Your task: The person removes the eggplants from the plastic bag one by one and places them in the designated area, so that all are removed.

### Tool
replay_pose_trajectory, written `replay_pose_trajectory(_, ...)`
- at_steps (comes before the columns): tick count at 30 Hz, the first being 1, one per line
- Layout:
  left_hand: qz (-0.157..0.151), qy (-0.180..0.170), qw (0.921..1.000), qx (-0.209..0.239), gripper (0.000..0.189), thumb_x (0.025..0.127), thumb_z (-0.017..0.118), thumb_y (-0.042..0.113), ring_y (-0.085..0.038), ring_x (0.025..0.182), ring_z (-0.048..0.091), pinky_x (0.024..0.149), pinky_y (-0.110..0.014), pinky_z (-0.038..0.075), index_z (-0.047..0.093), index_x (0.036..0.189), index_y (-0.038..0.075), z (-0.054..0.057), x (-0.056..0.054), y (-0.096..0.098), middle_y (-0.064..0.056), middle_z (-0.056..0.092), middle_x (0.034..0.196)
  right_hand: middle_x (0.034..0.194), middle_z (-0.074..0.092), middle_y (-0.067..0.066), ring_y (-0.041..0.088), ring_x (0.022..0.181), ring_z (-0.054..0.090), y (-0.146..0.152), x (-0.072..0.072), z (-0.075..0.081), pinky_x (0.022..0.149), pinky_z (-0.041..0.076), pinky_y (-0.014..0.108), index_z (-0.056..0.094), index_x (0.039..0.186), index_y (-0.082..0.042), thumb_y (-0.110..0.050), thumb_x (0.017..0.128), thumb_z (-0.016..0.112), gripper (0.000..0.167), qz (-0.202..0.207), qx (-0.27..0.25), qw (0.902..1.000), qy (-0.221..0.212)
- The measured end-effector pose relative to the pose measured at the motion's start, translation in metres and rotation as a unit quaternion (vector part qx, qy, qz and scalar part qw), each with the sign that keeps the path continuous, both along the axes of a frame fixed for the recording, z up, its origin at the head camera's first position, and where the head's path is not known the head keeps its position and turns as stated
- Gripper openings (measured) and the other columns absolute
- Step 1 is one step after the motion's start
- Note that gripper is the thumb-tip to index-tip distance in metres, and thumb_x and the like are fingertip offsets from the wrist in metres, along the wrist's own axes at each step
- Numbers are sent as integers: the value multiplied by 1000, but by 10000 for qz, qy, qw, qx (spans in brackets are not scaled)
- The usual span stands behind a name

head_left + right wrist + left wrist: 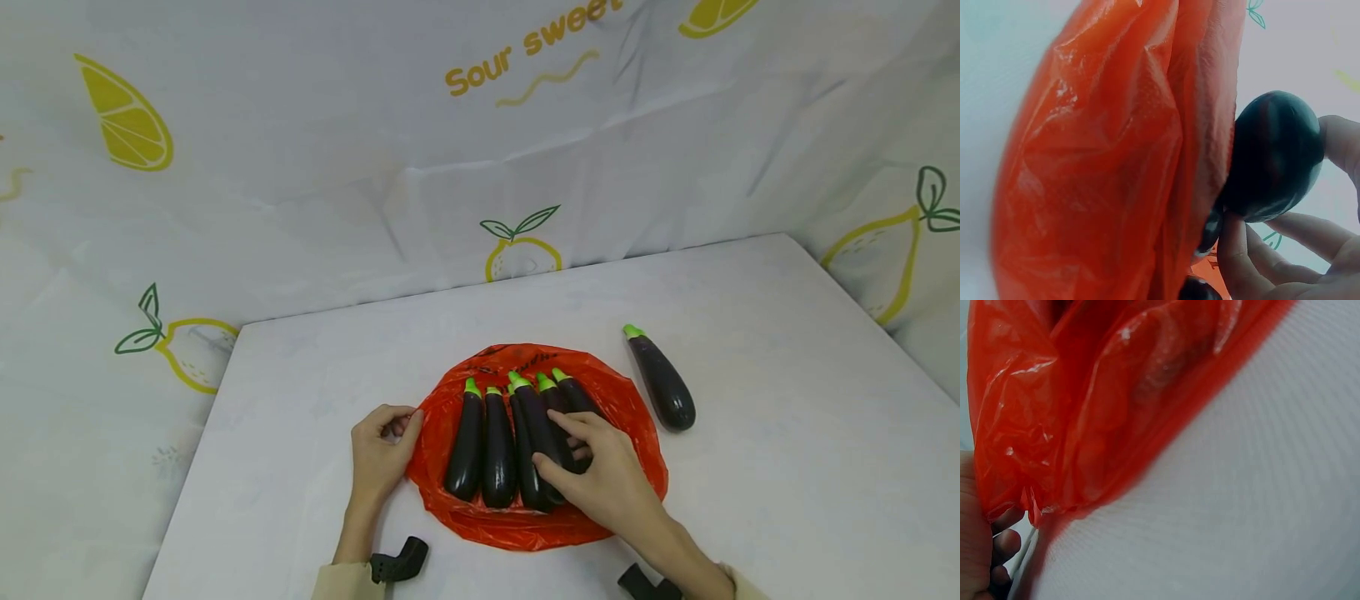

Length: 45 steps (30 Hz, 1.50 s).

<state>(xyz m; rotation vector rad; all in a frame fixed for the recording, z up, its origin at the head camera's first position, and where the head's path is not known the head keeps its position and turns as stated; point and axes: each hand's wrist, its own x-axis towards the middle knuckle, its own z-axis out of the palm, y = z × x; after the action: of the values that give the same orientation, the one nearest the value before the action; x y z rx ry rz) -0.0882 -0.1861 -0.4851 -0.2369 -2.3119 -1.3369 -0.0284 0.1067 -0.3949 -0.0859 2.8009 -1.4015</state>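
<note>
Five eggplants lay side by side on the orange plastic bag [630, 417] spread over the white table [787, 433], and a sixth eggplant [662, 379] sat alone on the bare top, beyond my right hand [607, 479] and off to its right. Behind the table hung a white backdrop cloth [300, 150] printed with lemons, where I could read "Sour sweet" in yellow; whatever followed ran off the top edge. The bag carried dark print near its far rim, too crumpled to read.

My right hand rested on the right end of the row, fingers curled around one eggplant [542, 417], thumb against its side. From the right wrist view I saw its rounded dark end [1275, 159] pinched between thumb and fingertips, with the bag's folds hiding the rest of the row. Another two eggplants under my palm were partly covered in the head view.

My left hand [378, 454] held the bag's near-left edge, fingers curled in on the film. The left wrist view was mostly blurred orange plastic, so I could make out little more than a sliver of palm gripping that edge.
</note>
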Motion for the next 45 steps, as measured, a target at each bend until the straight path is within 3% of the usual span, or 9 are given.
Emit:
replay_pose_trajectory(12,-31,-71,10000,-9,5,88,76,10,-5,65,50,59,-18,43,78,85,12,0,0,-2,3,63,69,116,72,10,14,83,61,4,0,7,73,55,19,72,126,-7,-16,80,85,49,-31,-109,9995,310)
replay_pose_trajectory(24,-38,-125,9999,-54,5,89,76,12,-5,66,51,59,-18,43,78,85,9,-1,0,-2,1,63,69,116,71,15,20,84,62,33,-6,16,71,56,20,70,128,-3,-10,81,83,50,-228,-15,9963,829)
replay_pose_trajectory(32,-25,-189,9998,-80,4,88,76,10,-6,66,51,59,-18,44,78,87,8,2,1,-1,0,63,69,113,70,18,19,81,61,60,-14,16,72,51,10,70,128,-1,-4,81,82,49,-532,103,9879,1454)
replay_pose_trajectory(37,-43,-175,9998,-74,6,88,76,11,-6,65,51,60,-17,44,78,87,6,2,1,-1,-1,63,69,114,70,24,24,83,64,77,-21,16,73,46,1,68,129,2,-2,81,80,49,-656,143,9844,1629)
replay_pose_trajectory(38,-47,-173,9998,-78,6,88,76,11,-6,65,51,60,-17,44,78,87,6,3,1,-1,-1,63,69,114,70,25,24,84,64,80,-22,16,73,50,5,68,129,2,-2,81,80,49,-688,171,9836,1659)
replay_pose_trajectory(44,-65,-155,9998,-78,5,88,76,10,-6,66,51,60,-17,44,78,87,6,2,0,0,-1,63,70,118,69,27,-7,88,54,98,-29,15,77,46,-1,67,129,3,-1,83,78,48,-868,147,9804,1760)
replay_pose_trajectory(45,-66,-152,9998,-73,5,88,76,10,-6,66,51,60,-17,44,78,87,6,1,0,-1,-1,63,70,120,68,28,-13,88,50,100,-30,15,78,39,-5,67,130,3,-1,83,77,48,-886,116,9805,1753)
